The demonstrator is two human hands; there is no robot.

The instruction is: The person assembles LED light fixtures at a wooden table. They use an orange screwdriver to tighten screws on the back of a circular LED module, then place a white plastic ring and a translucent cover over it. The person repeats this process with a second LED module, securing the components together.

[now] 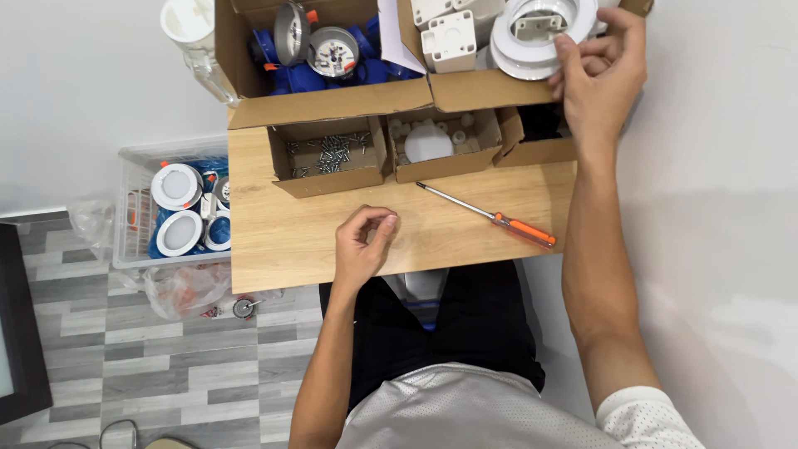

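My right hand (600,75) reaches into the far right cardboard box (486,87) and grips the rim of a round white lamp housing (540,33). Beside it in the same box lie white square plastic parts (450,39). My left hand (363,243) rests on the wooden table (274,241) near its front edge, fingers curled loosely, with nothing visible in it. An orange-handled screwdriver (490,216) lies on the table between my hands.
A small box of screws (328,154), a box with a white disc (428,145) and a third small box (540,137) line the table's middle. A larger box holds blue lamp parts (320,54). On the floor at left a clear crate (179,208) holds finished lamps.
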